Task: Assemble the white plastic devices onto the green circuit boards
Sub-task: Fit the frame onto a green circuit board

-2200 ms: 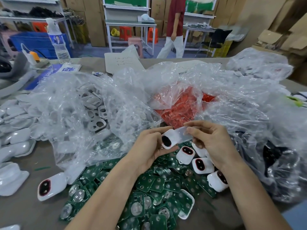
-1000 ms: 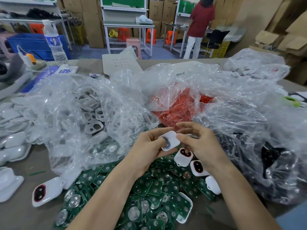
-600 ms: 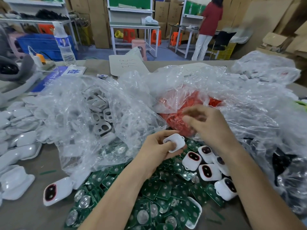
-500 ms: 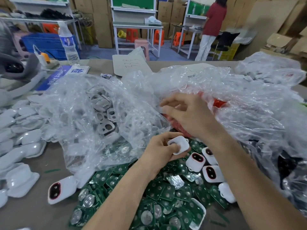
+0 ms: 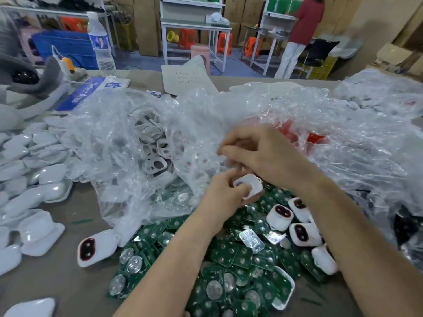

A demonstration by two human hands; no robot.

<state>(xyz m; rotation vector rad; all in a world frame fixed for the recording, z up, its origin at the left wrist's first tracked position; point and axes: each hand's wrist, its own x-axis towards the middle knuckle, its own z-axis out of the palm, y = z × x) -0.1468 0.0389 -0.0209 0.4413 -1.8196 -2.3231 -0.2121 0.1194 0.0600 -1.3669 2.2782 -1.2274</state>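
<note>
my left hand [image 5: 225, 194] grips the shell [image 5: 249, 185], long axis across me. my right hand [image 5: 265, 156] sits just above it, fingers curled; whether they pinch anything i cannot tell. boards [image 5: 231, 252] lie directly below, nearer my left.

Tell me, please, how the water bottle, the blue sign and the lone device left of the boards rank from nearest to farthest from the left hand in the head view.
1. Lone device, on the table, left of the left hand.
2. Blue sign, farther back, left.
3. Water bottle, behind the sign, at the far edge.
</note>
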